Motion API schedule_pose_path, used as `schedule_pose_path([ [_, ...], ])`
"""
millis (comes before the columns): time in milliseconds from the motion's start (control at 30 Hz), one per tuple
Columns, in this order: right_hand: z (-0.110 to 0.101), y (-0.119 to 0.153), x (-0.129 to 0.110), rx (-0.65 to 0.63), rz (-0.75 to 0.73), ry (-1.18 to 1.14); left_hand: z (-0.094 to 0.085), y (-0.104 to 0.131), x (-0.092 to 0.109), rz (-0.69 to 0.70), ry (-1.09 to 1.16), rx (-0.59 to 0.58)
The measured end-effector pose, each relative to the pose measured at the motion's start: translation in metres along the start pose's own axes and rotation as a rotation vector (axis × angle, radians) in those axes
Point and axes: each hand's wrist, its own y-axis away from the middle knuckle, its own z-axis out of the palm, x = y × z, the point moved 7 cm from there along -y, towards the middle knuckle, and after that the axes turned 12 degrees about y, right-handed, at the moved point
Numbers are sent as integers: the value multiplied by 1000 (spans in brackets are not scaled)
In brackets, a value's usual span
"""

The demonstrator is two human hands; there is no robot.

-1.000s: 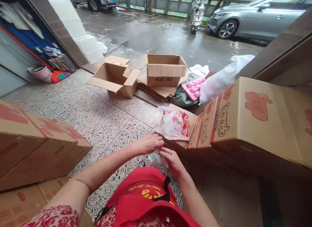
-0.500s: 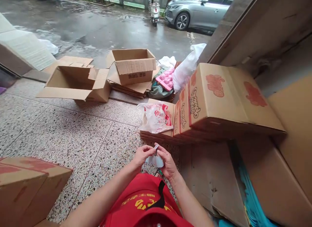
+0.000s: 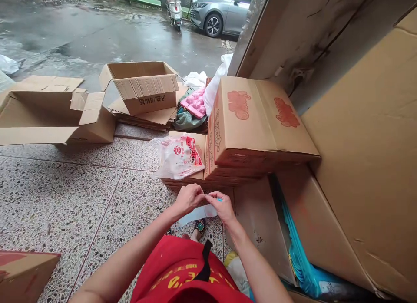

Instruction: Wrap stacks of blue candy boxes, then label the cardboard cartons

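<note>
In front of my red apron, my left hand (image 3: 189, 198) and my right hand (image 3: 222, 205) meet with fingertips pinched close together. A whitish, translucent strip (image 3: 194, 215) curves below them, its right end running up to my right fingers. A small bright blue bit (image 3: 220, 200) shows at my right fingers; its kind is not clear. My left fingers are closed at the near side of the strip, and what lies between them is hidden. Just beyond my hands, a white plastic bag with red print (image 3: 179, 157) rests on flat cardboard.
Printed cartons (image 3: 257, 116) are stacked at right, beside leaning cardboard (image 3: 368, 155). An open box (image 3: 143, 88) and another open box (image 3: 48, 116) stand at left. Pink trays (image 3: 194, 102) lie near a white sack. Blue plastic bundles (image 3: 301, 259) sit at lower right.
My view has swung right. My hands have turned; the printed white tag seen between my fingers is out of sight, a blue bit shows, and the strip is stretched further left.
</note>
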Motion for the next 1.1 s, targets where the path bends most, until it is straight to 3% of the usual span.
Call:
schedule_pose_path([
  [133,-36,-12,10,81,-35,43,21,-29,18,-37,-14,8],
  [267,-59,-30,24,140,-52,45,37,-52,24,-58,-30,40],
  [433,-83,-52,39,273,-9,56,42,-79,27,-61,-73,105],
  [733,-85,-79,39,261,-88,55,47,-100,31,-57,-130,69],
  [1100,-91,-94,36,402,-214,184,57,-105,28,-304,-209,252],
])
